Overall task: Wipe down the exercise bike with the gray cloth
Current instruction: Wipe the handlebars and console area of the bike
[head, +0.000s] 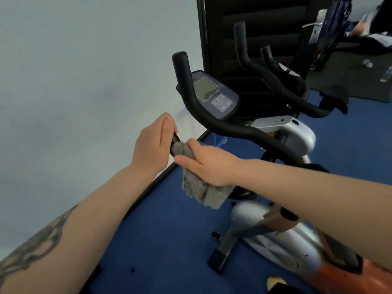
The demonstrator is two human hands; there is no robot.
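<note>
Two hands work on the near handlebar of the exercise bike (282,143). Left hand (152,143): fingers curled round the end of a black handlebar grip (175,139), holding it firm. Right hand (210,164), just beside and touching the same bar: fingers and thumb wrapped over the gray cloth (198,187), pressing it round the bar. Cloth bunched under the palm; loose tail hangs down toward the blue floor (165,230). Bar's long axis runs from the left hand rightward and away, toward the bike's silver body. Judgement: cloth lies immediately right of the left hand, so the wipe would travel along that axis, away from it. Second handlebar (197,102) rises beyond, beside the console (214,94), apparently not yet reached.
</note>
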